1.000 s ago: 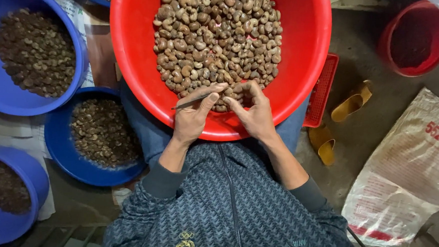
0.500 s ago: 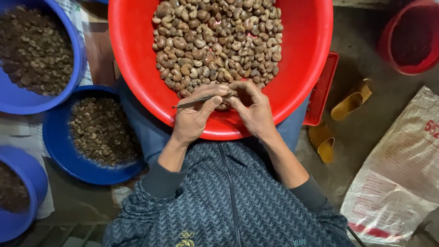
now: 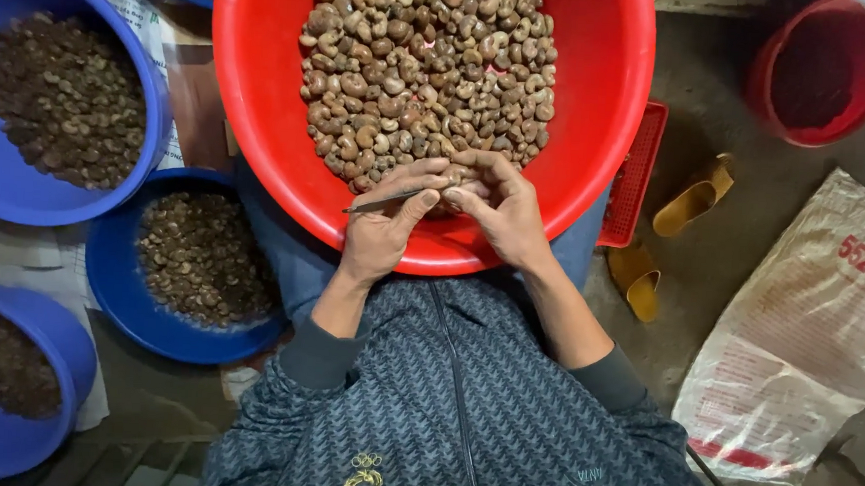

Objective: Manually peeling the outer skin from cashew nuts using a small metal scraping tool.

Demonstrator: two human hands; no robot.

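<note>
Both forearms came up from the bottom of the view and angled inward, so that the hands met in the middle. The left hand (image 3: 382, 226) lay palm down with its wrist straight, the thumb stretched forward beside the forefinger and the other fingers curled under. The right hand (image 3: 506, 212) was turned a little toward the left one, its fingers (image 3: 486, 164) bent over in a loose arch and its thumb pointed inward. The fingertips of the two hands touched. Dark sleeves covered both arms down to just short of the wrists, which were bare.
</note>
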